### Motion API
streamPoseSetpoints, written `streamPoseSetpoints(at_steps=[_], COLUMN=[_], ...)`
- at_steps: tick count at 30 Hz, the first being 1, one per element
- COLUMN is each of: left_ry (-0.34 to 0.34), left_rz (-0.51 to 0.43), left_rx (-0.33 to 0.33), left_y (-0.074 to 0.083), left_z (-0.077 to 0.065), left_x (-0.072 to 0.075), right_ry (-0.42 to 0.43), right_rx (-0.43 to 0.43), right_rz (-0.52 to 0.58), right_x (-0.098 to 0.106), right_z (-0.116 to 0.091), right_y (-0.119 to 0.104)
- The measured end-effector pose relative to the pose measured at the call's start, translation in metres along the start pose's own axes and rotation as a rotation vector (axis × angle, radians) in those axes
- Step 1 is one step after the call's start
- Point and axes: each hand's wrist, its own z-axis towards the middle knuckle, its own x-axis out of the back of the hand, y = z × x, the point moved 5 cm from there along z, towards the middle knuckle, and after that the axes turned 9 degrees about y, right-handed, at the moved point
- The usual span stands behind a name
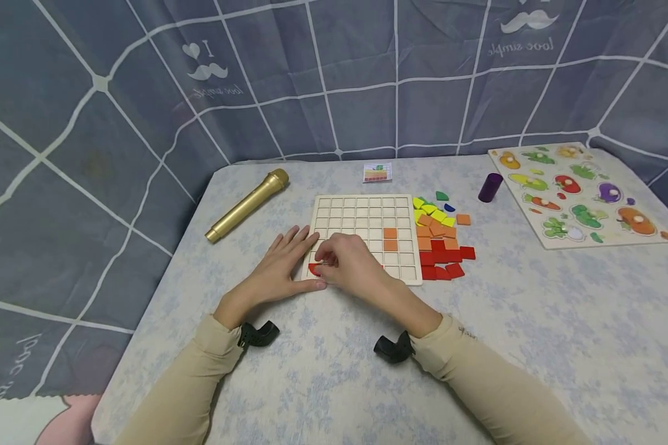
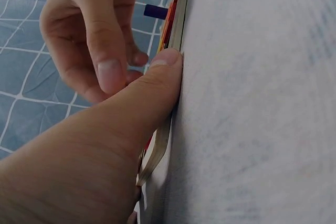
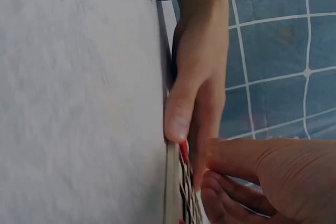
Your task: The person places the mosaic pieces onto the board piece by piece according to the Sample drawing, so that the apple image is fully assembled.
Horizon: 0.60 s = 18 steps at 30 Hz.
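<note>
A pale wooden grid board lies on the cloth-covered table. Flat against its left edge rests my left hand, fingers spread and thumb along the front rim. Over the lower-left cells hovers my right hand, its fingers loosely bent. Its thumb tip is close to a red piece in the corner cell; whether they touch cannot be told. No piece shows between the right fingers. Two orange squares sit in cells at the board's right. Part of the bottom row is hidden by my right hand.
Loose red tiles, orange tiles and yellow tiles lie along the board's right side. A patterned card is behind the board. Around it are a gold microphone, a purple cylinder and a vegetable puzzle board.
</note>
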Motion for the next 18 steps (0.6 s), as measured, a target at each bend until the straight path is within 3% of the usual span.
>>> streamPoseSetpoints(at_steps=[6,11,18], left_ry=[0.000,-0.004,-0.006], left_rz=[0.003,0.002,0.001], left_rx=[0.016,0.019,0.017], left_y=[0.000,0.001,0.000], left_z=[-0.002,0.000,-0.002], left_x=[0.001,0.001,0.001], right_ry=[0.007,-0.005,-0.020], right_rx=[-0.037,-0.121,-0.173], right_rz=[-0.033,-0.054,-0.175], right_x=[0.032,0.071,0.116], right_z=[-0.007,-0.025,-0.054], right_y=[0.018,0.047,0.081])
